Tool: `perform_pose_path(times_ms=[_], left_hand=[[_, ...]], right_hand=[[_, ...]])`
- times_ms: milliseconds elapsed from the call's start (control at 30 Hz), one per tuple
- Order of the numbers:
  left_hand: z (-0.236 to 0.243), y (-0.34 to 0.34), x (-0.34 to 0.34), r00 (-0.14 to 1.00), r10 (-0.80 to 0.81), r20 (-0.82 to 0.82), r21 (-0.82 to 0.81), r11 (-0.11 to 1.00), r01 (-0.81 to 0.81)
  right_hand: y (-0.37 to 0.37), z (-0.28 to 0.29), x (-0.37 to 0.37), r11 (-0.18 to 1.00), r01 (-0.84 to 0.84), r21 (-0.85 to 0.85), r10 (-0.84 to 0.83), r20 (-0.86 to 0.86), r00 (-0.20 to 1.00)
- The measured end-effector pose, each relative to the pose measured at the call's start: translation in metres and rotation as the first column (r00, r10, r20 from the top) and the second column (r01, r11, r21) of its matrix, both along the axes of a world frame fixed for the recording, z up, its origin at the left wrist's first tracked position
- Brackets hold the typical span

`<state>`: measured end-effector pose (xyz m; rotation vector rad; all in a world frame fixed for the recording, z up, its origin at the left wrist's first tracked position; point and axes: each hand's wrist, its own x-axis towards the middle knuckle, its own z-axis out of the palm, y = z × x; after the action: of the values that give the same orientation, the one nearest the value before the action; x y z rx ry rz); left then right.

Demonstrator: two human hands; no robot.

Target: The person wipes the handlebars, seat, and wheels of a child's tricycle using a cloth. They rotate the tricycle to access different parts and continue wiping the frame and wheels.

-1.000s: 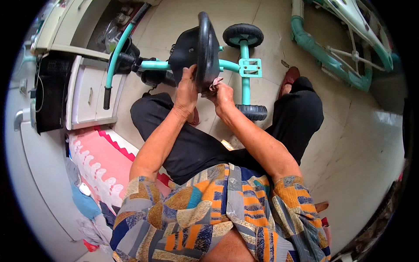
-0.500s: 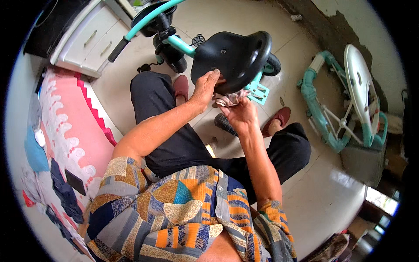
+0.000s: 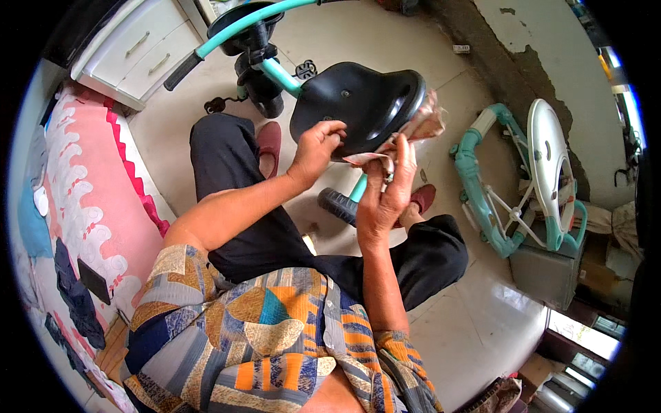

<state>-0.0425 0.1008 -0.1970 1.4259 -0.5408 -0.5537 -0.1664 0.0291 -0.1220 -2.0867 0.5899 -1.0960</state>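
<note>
A child's tricycle with a mint-green frame (image 3: 281,78) stands in front of me, its handlebar running up to the left. My left hand (image 3: 315,155) is closed at the near edge of its black moulded seat (image 3: 365,96), fingers curled there. With my right hand (image 3: 387,196) I hold a crumpled pinkish cloth (image 3: 423,122) against the seat's right edge, fingers pointing up; the cloth drapes past that edge. A black rear wheel (image 3: 339,206) shows below the seat, between my feet.
A mint-green and white folded frame (image 3: 482,172) leans over a grey box (image 3: 547,272) on the right. White drawers (image 3: 148,58) stand at the upper left, beside a pink and white bedspread (image 3: 86,158). A dark flat device (image 3: 94,281) lies on the bed.
My right hand has moved from under the seat up to its right edge, bringing the cloth into fuller view. My left fingers have curled in at the seat's near edge.
</note>
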Motion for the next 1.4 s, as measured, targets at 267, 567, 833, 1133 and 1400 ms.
perform_pose_path(times_ms=[267,567,833,1133,1400], left_hand=[[0.034,0.006,-0.02,0.703,-0.062,0.708,0.059,0.998,0.028],[0.041,0.003,-0.012,0.552,-0.094,0.829,0.115,0.993,-0.003],[0.042,0.003,-0.004,0.676,-0.174,0.716,0.119,0.985,0.128],[0.059,-0.012,0.045,0.639,-0.424,-0.642,-0.527,0.849,0.034],[0.035,-0.03,0.056,0.643,-0.097,-0.76,-0.358,0.888,-0.289]], right_hand=[[-0.05,0.023,0.034,0.896,-0.067,-0.439,-0.037,-0.223,0.974],[-0.153,0.067,0.104,0.918,-0.348,-0.188,0.089,-0.758,0.646],[-0.186,0.036,0.178,0.7,-0.714,-0.006,0.007,-1.0,0.015],[-0.095,0.047,0.121,0.674,-0.733,-0.089,0.274,-0.892,0.361],[-0.053,0.055,0.041,0.759,-0.34,-0.556,0.069,-0.45,0.89]])
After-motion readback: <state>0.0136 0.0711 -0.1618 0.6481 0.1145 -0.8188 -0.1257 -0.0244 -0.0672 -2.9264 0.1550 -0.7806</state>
